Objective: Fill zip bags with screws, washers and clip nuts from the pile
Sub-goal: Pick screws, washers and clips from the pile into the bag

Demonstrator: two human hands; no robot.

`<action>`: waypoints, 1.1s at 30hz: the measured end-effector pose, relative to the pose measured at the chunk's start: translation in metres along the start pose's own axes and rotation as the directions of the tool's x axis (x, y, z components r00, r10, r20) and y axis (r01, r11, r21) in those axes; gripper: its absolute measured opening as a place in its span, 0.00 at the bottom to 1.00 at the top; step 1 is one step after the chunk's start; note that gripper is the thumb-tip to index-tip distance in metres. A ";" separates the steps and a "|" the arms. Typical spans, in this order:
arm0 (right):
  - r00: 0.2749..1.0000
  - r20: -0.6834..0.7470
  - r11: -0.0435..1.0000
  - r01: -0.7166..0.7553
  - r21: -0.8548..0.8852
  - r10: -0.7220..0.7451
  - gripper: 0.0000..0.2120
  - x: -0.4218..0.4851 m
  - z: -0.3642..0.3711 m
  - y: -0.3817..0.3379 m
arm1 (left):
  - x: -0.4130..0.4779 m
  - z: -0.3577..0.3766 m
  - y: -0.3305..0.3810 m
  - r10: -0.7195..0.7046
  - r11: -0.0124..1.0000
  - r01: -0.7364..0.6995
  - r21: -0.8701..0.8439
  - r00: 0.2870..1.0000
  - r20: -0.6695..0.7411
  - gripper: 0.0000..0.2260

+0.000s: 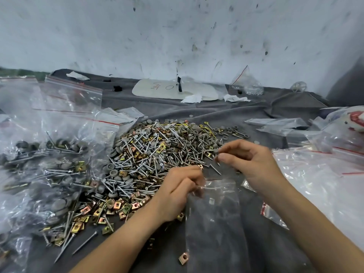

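Cloth (226, 113) under pile (157, 154), stained wall (177, 36) behind

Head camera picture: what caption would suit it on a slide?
Two hands, left hand and right hand, load a clear zip bag beside the hardware pile.

A whitewashed wall (177, 32) fills the upper half, scuffed and flecked with dark marks and chipped patches. At its foot a strip of green shows at the far left. The bench (256, 107) runs up against the wall, draped in a wrinkled dark grey cloth (197, 111). Light is even and cool, with soft shadows.
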State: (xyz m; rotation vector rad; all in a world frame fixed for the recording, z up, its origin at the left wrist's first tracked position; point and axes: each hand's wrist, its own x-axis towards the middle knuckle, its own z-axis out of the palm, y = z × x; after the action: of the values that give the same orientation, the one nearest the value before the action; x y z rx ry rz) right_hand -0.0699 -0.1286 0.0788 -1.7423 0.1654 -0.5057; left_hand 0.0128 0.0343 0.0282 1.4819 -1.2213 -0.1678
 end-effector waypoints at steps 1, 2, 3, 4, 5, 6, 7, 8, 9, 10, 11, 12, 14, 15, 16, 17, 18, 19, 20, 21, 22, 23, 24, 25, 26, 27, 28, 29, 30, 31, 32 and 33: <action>0.997 0.079 1.000 0.001 0.019 -0.002 0.08 -0.002 0.004 -0.004 | 0.000 0.001 0.000 0.035 0.999 -0.035 0.027 0.999 0.009 0.10; 0.989 0.145 1.000 -0.005 0.018 0.003 0.09 -0.004 0.007 -0.006 | 0.001 0.002 0.001 0.063 0.997 -0.063 0.045 0.998 0.007 0.10; 0.982 0.191 1.000 -0.010 -0.010 0.012 0.10 -0.005 0.009 -0.008 | 0.002 0.002 0.001 0.082 0.995 -0.082 0.052 0.997 -0.001 0.08; 0.976 0.219 0.998 0.001 -0.063 0.013 0.10 -0.005 0.010 -0.008 | 0.002 0.003 0.001 0.095 0.994 -0.094 0.053 0.995 -0.013 0.07; 0.972 0.235 0.994 0.004 -0.107 0.021 0.10 -0.005 0.009 -0.008 | 0.003 0.004 0.001 0.103 0.993 -0.101 0.055 0.994 -0.029 0.06; 0.968 0.248 0.991 0.007 -0.134 0.027 0.09 -0.006 0.008 -0.007 | 0.003 0.005 0.001 0.107 0.993 -0.104 0.058 0.993 -0.047 0.06; 0.965 0.259 0.989 0.004 -0.147 0.035 0.08 -0.007 0.008 -0.007 | 0.003 0.005 0.001 0.110 0.993 -0.106 0.060 0.992 -0.064 0.06; 0.963 0.269 0.988 0.014 -0.154 0.028 0.06 -0.008 0.008 -0.007 | 0.003 0.005 0.001 0.113 0.992 -0.108 0.061 0.991 -0.078 0.06; 0.963 0.271 0.987 0.028 -0.158 0.016 0.04 -0.008 0.008 -0.009 | 0.003 0.004 0.001 0.117 0.992 -0.112 0.060 0.989 -0.088 0.06; 0.969 0.247 0.986 0.050 -0.157 -0.010 0.04 -0.007 0.007 -0.008 | 0.003 0.003 0.001 0.120 0.992 -0.115 0.056 0.988 -0.096 0.06; 0.980 0.196 0.989 0.047 -0.141 -0.019 0.07 -0.005 0.006 -0.006 | 0.004 0.001 0.001 0.119 0.992 -0.114 0.049 0.987 -0.109 0.06; 0.992 0.124 0.995 0.020 -0.094 -0.008 0.08 -0.003 0.005 -0.002 | 0.004 0.000 0.002 0.112 0.993 -0.107 0.039 0.985 -0.132 0.06; 0.999 0.007 0.996 -0.042 -0.083 0.043 0.10 0.001 0.006 0.008 | 0.004 -0.001 0.003 0.090 0.996 -0.091 0.005 0.976 -0.200 0.07; 0.997 -0.005 0.982 -0.073 -0.177 0.073 0.12 0.002 0.009 0.015 | 0.003 -0.002 0.003 0.082 0.996 -0.088 -0.017 0.968 -0.238 0.07; 0.993 0.033 0.954 -0.100 -0.284 0.114 0.13 0.001 0.014 0.022 | 0.002 -0.003 0.002 0.073 0.996 -0.087 -0.037 0.959 -0.274 0.08; 0.984 0.097 0.927 -0.109 -0.360 0.153 0.11 -0.001 0.020 0.027 | 0.001 -0.005 0.001 0.062 0.996 -0.081 -0.048 0.950 -0.307 0.08; 0.970 0.161 0.911 -0.105 -0.399 0.182 0.07 -0.003 0.027 0.031 | 0.000 -0.005 0.001 0.047 0.997 -0.067 -0.049 0.941 -0.334 0.09; 0.959 0.207 0.904 -0.091 -0.417 0.192 0.10 -0.006 0.033 0.033 | -0.001 -0.006 0.000 0.031 0.998 -0.051 -0.048 0.933 -0.358 0.10; 0.956 0.225 0.903 -0.079 -0.423 0.189 0.18 -0.007 0.037 0.036 | -0.001 -0.007 0.000 0.015 0.998 -0.037 -0.050 0.926 -0.377 0.10; 0.959 0.223 0.900 -0.065 -0.431 0.176 0.25 -0.007 0.040 0.039 | -0.001 -0.008 -0.001 -0.004 0.998 -0.021 -0.057 0.919 -0.393 0.10; 0.965 0.211 0.887 -0.041 -0.461 0.154 0.29 -0.007 0.042 0.042 | 0.000 -0.009 -0.001 -0.028 0.998 0.001 -0.066 0.913 -0.407 0.11; 0.971 0.201 0.863 -0.011 -0.506 0.130 0.29 -0.006 0.043 0.044 | 0.001 -0.009 -0.001 -0.053 0.997 0.023 -0.077 0.908 -0.416 0.11; 0.970 0.208 0.830 0.012 -0.557 0.126 0.29 -0.004 0.045 0.047 | 0.001 -0.010 0.000 -0.073 0.995 0.037 -0.092 0.904 -0.421 0.11; 0.966 0.217 0.807 0.017 -0.590 0.138 0.28 -0.002 0.046 0.050 | 0.002 -0.011 0.000 -0.080 0.994 0.039 -0.104 0.902 -0.423 0.11; 0.958 0.229 0.799 0.001 -0.601 0.171 0.26 -0.001 0.047 0.050 | 0.002 -0.011 0.000 -0.075 0.994 0.033 -0.107 0.903 -0.423 0.11; 0.950 0.251 0.795 0.004 -0.606 0.187 0.23 -0.001 0.049 0.052 | 0.001 -0.012 0.000 -0.065 0.995 0.025 -0.100 0.905 -0.420 0.11; 0.943 0.283 0.785 0.042 -0.618 0.172 0.19 0.000 0.050 0.053 | 0.001 -0.012 0.000 -0.059 0.995 0.022 -0.094 0.908 -0.414 0.11; 0.939 0.312 0.765 0.093 -0.637 0.146 0.15 -0.001 0.051 0.054 | 0.001 -0.012 0.000 -0.064 0.995 0.026 -0.097 0.909 -0.412 0.11; 0.936 0.325 0.751 0.116 -0.650 0.136 0.14 -0.001 0.051 0.056 | 0.000 -0.012 0.000 -0.075 0.994 0.034 -0.106 0.908 -0.411 0.11; 0.936 0.329 0.746 0.128 -0.653 0.127 0.14 -0.002 0.051 0.056 | 0.000 -0.013 -0.001 -0.082 0.993 0.040 -0.110 0.908 -0.411 0.11; 0.935 0.333 0.742 0.137 -0.656 0.122 0.13 -0.001 0.050 0.058 | 0.000 -0.013 -0.001 -0.086 0.993 0.043 -0.112 0.908 -0.410 0.11; 0.936 0.332 0.750 0.136 -0.648 0.118 0.14 0.000 0.050 0.058 | 0.000 -0.013 -0.002 -0.090 0.992 0.045 -0.118 0.907 -0.410 0.10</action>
State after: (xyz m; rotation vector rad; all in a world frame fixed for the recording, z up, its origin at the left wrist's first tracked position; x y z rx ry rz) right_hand -0.0401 -0.0979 0.0157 -2.5132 0.0789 -0.1152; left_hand 0.0227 0.0418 0.0312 1.3795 -0.8045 0.0381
